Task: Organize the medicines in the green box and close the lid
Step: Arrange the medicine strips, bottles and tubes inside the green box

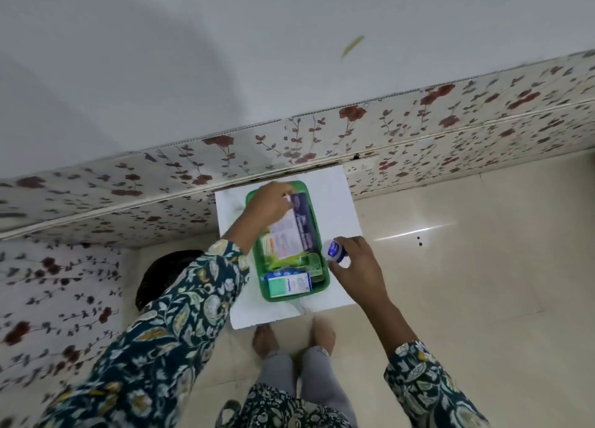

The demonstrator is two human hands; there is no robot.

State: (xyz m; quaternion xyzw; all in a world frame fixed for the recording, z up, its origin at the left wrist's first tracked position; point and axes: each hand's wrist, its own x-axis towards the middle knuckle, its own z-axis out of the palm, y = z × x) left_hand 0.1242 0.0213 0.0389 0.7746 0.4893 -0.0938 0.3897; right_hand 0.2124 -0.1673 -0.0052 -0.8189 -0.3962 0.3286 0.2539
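Observation:
An open green box (324,284) stands on a small white table (335,202). Inside it lie a long purple and white carton (296,231), a green and white carton (289,285) at the near end, and several smaller packs. My left hand (269,202) is over the far end of the box, its fingers pinching the top of the purple carton. My right hand (357,263) hovers just right of the box, closed around a small jar with a blue lid (335,250). No lid for the box is in sight.
A mattress with a red flower print (289,144) runs along the far side of the table and down the left. A dark round object (167,273) sits on the tiled floor at the left. My bare feet (293,337) stand right below the table.

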